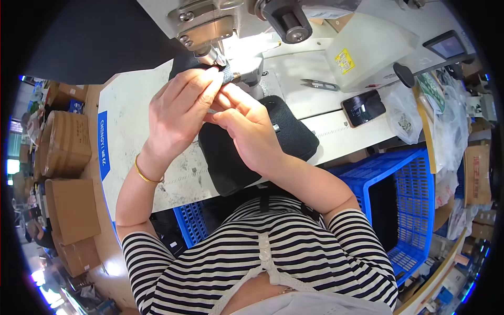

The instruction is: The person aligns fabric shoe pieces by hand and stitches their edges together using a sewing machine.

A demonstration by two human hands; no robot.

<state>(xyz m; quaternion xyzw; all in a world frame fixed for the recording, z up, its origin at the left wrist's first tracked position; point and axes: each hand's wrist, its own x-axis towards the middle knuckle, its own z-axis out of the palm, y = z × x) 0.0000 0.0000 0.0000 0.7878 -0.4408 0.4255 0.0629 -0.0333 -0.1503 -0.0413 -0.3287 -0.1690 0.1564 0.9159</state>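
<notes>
My left hand [181,107] and my right hand [249,131] meet just below the needle area of a sewing machine [212,31]. The fingers of both are closed in a pinch on the edge of a black fabric piece [289,128]. A dark blue-grey strip of that edge [227,73] shows beside the presser foot [214,56]. The rest of the fabric, flat and round-cornered, hangs over the table's front edge under my right hand. What lies between my fingertips is mostly hidden.
Thread snips [320,84] and a dark phone [363,108] lie on the white table [131,121], right of my hands. Beyond them is a clear plastic bag [403,113]. Blue crates [420,210] stand below the table; cardboard boxes [68,142] are stacked at left.
</notes>
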